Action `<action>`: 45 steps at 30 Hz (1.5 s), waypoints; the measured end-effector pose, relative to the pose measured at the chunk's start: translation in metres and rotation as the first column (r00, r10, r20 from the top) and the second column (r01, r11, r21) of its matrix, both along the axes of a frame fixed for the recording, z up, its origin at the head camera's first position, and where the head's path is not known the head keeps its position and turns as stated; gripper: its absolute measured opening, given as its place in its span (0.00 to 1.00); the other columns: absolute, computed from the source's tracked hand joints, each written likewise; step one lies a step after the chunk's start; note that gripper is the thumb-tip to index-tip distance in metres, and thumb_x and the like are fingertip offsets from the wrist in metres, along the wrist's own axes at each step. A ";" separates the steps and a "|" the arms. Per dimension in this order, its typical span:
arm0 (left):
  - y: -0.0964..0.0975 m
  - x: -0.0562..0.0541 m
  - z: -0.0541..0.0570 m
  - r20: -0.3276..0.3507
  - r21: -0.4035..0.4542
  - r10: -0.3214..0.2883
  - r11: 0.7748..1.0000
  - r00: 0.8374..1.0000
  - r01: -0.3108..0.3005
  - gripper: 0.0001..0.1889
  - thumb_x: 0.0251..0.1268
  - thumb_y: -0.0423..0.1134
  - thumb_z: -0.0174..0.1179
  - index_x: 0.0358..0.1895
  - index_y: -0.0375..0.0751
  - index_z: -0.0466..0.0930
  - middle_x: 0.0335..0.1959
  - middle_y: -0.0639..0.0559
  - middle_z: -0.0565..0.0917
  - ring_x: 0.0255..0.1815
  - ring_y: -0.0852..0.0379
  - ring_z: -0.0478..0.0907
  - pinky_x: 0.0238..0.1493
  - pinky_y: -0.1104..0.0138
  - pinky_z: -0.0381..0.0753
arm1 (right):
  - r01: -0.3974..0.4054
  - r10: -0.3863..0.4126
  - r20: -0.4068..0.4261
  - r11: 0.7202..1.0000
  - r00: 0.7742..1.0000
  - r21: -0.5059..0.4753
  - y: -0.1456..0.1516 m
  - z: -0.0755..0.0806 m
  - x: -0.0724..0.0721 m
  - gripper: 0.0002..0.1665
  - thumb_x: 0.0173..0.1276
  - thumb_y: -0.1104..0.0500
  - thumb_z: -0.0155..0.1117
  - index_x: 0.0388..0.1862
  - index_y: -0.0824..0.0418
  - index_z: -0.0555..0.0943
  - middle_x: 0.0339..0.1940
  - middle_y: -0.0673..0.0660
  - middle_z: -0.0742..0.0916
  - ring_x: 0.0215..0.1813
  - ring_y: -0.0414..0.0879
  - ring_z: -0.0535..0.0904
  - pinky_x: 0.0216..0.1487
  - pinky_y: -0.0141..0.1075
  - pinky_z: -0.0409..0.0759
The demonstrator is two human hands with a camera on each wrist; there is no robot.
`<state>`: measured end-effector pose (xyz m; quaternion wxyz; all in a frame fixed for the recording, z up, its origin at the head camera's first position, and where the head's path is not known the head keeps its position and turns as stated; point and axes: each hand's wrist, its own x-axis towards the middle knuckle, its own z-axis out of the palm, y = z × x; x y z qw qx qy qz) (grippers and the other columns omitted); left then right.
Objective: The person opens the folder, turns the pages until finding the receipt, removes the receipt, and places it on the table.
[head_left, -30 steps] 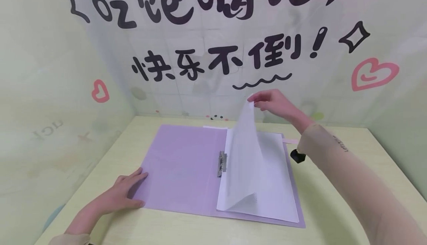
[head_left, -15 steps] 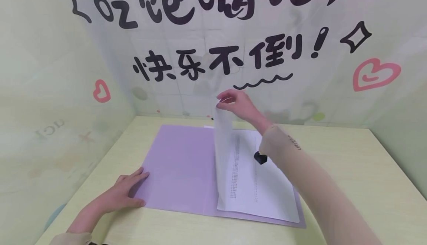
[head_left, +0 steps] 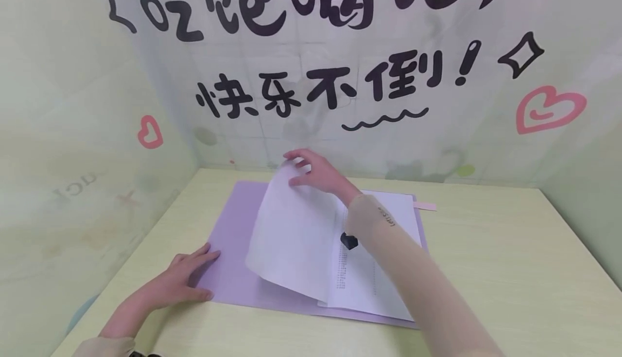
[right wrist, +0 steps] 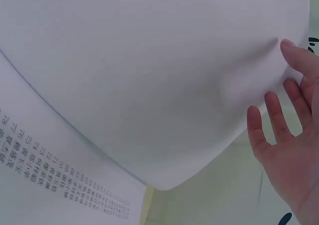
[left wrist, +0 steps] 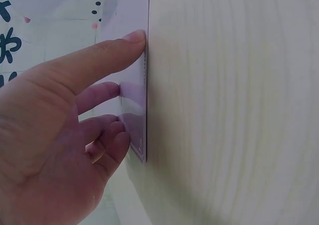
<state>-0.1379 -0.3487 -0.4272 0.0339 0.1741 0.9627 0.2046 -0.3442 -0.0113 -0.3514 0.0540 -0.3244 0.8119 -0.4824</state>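
Observation:
A purple folder (head_left: 233, 238) lies spread on the table with a stack of printed pages (head_left: 384, 211) on its right side. One white sheet (head_left: 296, 233) is lifted at mid-turn, curving over the left cover. My right hand (head_left: 316, 172) is at its far corner, fingers spread; in the right wrist view the right hand (right wrist: 289, 120) has its thumb apart from the fingers, by the sheet (right wrist: 149, 85). My left hand (head_left: 177, 278) rests at the near left corner of the folder. In the left wrist view, its thumb (left wrist: 117, 51) touches the cover's edge. The metal clip is hidden under the sheet.
The light wood table (head_left: 510, 270) carries the folder. A pink tab (head_left: 426, 206) sticks out beyond the folder's right edge. Behind stands a pale wall sheet (head_left: 272, 135) with black lettering and a pink heart (head_left: 549, 109). A dark device (head_left: 349, 241) sits at the right wrist.
My right hand has carried the sheet leftward and down from upright, uncovering printed columns beneath. Its fingers have parted from their pinch. The left hand stays at the folder corner.

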 end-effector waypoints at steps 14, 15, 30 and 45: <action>-0.002 -0.001 -0.001 -0.013 0.006 -0.003 1.000 1.000 0.003 0.42 0.47 0.50 0.75 0.68 0.38 0.71 0.72 0.26 0.62 0.58 0.38 0.67 0.52 0.53 0.72 | -0.061 0.088 -0.097 0.964 0.991 0.258 -0.026 -0.056 -0.001 0.54 0.61 0.57 0.73 0.81 0.47 0.54 0.82 0.49 0.60 0.83 0.53 0.50 0.83 0.53 0.40; -0.002 -0.001 -0.001 -0.015 0.006 -0.004 1.000 1.000 0.004 0.42 0.47 0.50 0.75 0.67 0.38 0.72 0.72 0.26 0.62 0.57 0.38 0.67 0.52 0.53 0.72 | -0.059 0.087 -0.095 0.962 0.992 0.265 -0.028 -0.060 0.000 0.54 0.61 0.57 0.73 0.81 0.46 0.53 0.82 0.48 0.59 0.84 0.53 0.47 0.83 0.53 0.38; 0.002 -0.002 0.002 0.004 0.000 0.003 1.000 1.000 -0.003 0.41 0.46 0.50 0.75 0.67 0.39 0.73 0.72 0.25 0.62 0.58 0.37 0.67 0.53 0.53 0.71 | -0.022 0.025 -0.002 0.912 1.000 0.409 -0.037 -0.075 0.020 0.59 0.59 0.53 0.74 0.81 0.39 0.49 0.83 0.43 0.56 0.80 0.51 0.51 0.81 0.53 0.50; 0.002 -0.001 0.000 -0.038 -0.020 -0.017 1.000 0.999 0.016 0.39 0.48 0.51 0.74 0.66 0.41 0.73 0.71 0.26 0.65 0.58 0.37 0.68 0.52 0.51 0.72 | 0.089 -0.039 -0.101 0.824 0.994 0.560 -0.042 -0.069 0.025 0.53 0.58 0.45 0.75 0.79 0.41 0.57 0.75 0.51 0.69 0.71 0.54 0.58 0.70 0.51 0.59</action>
